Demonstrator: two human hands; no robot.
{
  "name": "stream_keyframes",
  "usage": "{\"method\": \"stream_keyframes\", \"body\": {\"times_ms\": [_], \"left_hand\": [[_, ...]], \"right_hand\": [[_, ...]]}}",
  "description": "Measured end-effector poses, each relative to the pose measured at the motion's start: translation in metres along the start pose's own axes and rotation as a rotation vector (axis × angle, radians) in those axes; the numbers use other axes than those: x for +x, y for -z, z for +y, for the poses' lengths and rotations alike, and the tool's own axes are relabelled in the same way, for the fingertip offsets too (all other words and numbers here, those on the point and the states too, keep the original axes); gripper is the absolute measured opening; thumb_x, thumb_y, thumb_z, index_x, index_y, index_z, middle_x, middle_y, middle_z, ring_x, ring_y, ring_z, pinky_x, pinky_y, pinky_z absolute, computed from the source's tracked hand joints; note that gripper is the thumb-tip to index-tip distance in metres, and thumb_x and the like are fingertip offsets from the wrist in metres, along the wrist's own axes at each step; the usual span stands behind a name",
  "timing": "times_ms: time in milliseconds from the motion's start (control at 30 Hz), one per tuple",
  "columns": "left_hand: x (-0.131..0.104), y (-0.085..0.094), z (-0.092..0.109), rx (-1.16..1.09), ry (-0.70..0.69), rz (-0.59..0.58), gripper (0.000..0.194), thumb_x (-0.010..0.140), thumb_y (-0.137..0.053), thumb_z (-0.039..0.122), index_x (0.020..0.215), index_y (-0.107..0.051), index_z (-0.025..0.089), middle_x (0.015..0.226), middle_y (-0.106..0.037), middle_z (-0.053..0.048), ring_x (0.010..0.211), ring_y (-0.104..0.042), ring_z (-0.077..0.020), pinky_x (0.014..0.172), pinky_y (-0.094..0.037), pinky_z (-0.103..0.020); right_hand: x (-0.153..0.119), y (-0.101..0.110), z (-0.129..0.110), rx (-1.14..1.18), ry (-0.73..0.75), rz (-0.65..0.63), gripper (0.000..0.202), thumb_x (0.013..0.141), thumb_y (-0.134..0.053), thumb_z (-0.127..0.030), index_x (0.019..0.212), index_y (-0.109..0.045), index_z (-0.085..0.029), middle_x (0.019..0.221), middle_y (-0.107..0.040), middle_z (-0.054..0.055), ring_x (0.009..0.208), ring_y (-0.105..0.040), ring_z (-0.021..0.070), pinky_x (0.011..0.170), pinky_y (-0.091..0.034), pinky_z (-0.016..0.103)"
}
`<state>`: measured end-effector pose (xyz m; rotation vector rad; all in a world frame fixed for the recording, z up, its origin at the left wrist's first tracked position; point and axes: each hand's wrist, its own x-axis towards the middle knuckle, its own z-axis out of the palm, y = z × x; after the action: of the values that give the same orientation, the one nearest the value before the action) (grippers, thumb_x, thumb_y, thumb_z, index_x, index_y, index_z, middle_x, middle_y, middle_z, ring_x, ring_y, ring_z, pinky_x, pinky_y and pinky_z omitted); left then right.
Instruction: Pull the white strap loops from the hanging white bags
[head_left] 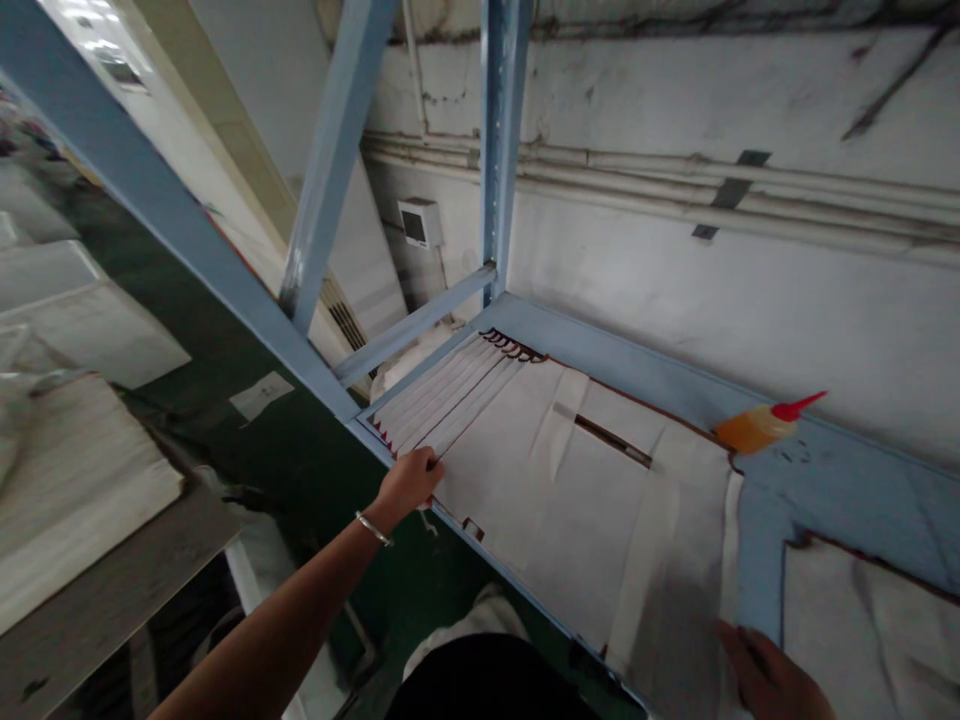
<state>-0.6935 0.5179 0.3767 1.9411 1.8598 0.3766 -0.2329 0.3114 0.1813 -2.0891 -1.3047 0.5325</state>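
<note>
A stack of flat white panels (555, 500) with dark brown edges lies on a blue metal shelf (885, 500). The top one has a narrow slot and creased strips across it. Toward the far left end, several layered edges (457, 395) fan out in steps. My left hand (409, 482), with a bracelet at the wrist, is closed on the near edge of the white panels beside this fan. At the right end, my right hand (776, 672) is closed at the panel's near corner; its fingers are partly hidden and a little blurred.
An orange squeeze bottle with a red nozzle (757, 425) lies behind the panels. Another white piece (870, 610) is at the right. Blue posts (504, 150) and a slanting beam (187, 220) frame the shelf. Pipes (637, 180) run along the wall; a loaded table (82, 490) stands left.
</note>
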Motion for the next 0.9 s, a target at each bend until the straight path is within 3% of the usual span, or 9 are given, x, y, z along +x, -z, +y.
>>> {"method": "stream_keyframes", "body": {"times_ms": [167,233,300,400,467,533,600,733,900], "left_hand": [[-0.008,0.009,0.004,0.489,-0.026,0.17,0.031,0.093,-0.038,0.044,0.101,-0.055,0.019,0.083,-0.07,-0.01,0.078,-0.07,-0.0266,0.06,-0.041,-0.028],[-0.009,0.005,0.009,0.47,-0.106,0.255,0.035,0.093,-0.036,0.049,0.105,-0.053,0.02,0.085,-0.07,-0.009,0.08,-0.069,-0.027,0.064,-0.043,-0.031],[-0.008,-0.011,0.026,0.335,-0.23,0.266,0.033,0.089,-0.04,0.052,0.1,-0.053,0.024,0.084,-0.07,-0.004,0.08,-0.069,-0.0262,0.069,-0.046,-0.033],[-0.026,-0.065,0.082,-0.083,-0.307,0.073,0.037,0.079,-0.05,0.057,0.095,-0.059,0.025,0.077,-0.07,-0.001,0.071,-0.067,-0.0231,0.066,-0.05,-0.032],[-0.058,-0.113,0.133,-0.395,-0.315,-0.203,0.045,0.074,-0.057,0.061,0.096,-0.062,0.022,0.08,-0.071,-0.004,0.072,-0.067,-0.0223,0.064,-0.054,-0.033],[-0.098,-0.164,0.183,-0.628,-0.276,-0.489,0.054,0.067,-0.066,0.063,0.098,-0.065,0.018,0.093,-0.073,-0.009,0.085,-0.07,-0.0252,0.069,-0.057,-0.035],[-0.133,-0.212,0.226,-0.792,-0.181,-0.661,0.06,0.058,-0.074,0.062,0.096,-0.067,0.016,0.104,-0.072,-0.014,0.099,-0.068,-0.0275,0.08,-0.058,-0.036],[-0.165,-0.281,0.27,-0.897,-0.011,-0.66,0.055,0.049,-0.081,0.046,0.091,-0.065,0.014,0.11,-0.068,-0.015,0.108,-0.064,-0.0271,0.09,-0.054,-0.035],[-0.16,-0.313,0.288,-0.669,-0.102,-0.641,0.027,0.073,-0.061,0.038,0.086,-0.061,0.015,0.09,-0.066,-0.008,0.084,-0.064,-0.0189,0.066,-0.049,-0.026]], "right_hand": [[-0.032,0.003,-0.043,-0.05,-0.074,0.188,0.038,0.086,-0.044,-0.059,0.082,-0.062,-0.026,0.066,-0.07,0.005,0.059,-0.069,0.0265,0.055,-0.045,0.033],[-0.042,0.018,-0.038,-0.052,-0.061,0.263,0.042,0.089,-0.041,-0.059,0.088,-0.061,-0.023,0.059,-0.066,0.004,0.055,-0.066,0.024,0.054,-0.042,0.031],[-0.052,0.042,-0.011,-0.07,-0.095,0.325,0.045,0.092,-0.039,-0.059,0.094,-0.063,-0.021,0.062,-0.066,0.004,0.058,-0.065,0.0211,0.059,-0.044,0.029],[-0.076,0.091,0.06,-0.14,-0.229,0.408,0.044,0.093,-0.038,-0.052,0.098,-0.066,-0.018,0.082,-0.072,0.009,0.074,-0.068,0.0202,0.072,-0.046,0.027],[-0.097,0.127,0.113,-0.213,-0.348,0.456,0.04,0.093,-0.038,-0.042,0.093,-0.068,-0.016,0.092,-0.073,0.014,0.082,-0.068,0.0226,0.077,-0.046,0.03],[-0.12,0.159,0.162,-0.287,-0.474,0.489,0.038,0.091,-0.038,-0.033,0.09,-0.07,-0.012,0.094,-0.071,0.019,0.083,-0.066,0.0256,0.08,-0.045,0.034],[-0.138,0.183,0.202,-0.342,-0.59,0.505,0.038,0.089,-0.04,-0.029,0.094,-0.071,-0.008,0.095,-0.069,0.023,0.084,-0.065,0.0282,0.081,-0.044,0.038],[-0.157,0.204,0.256,-0.376,-0.744,0.498,0.043,0.09,-0.046,-0.035,0.105,-0.07,-0.003,0.102,-0.065,0.027,0.087,-0.064,0.0305,0.08,-0.044,0.041],[-0.157,0.215,0.295,-0.314,-0.787,0.455,0.043,0.091,-0.05,-0.042,0.104,-0.07,-0.007,0.092,-0.069,0.021,0.081,-0.066,0.0279,0.071,-0.043,0.036]]}}
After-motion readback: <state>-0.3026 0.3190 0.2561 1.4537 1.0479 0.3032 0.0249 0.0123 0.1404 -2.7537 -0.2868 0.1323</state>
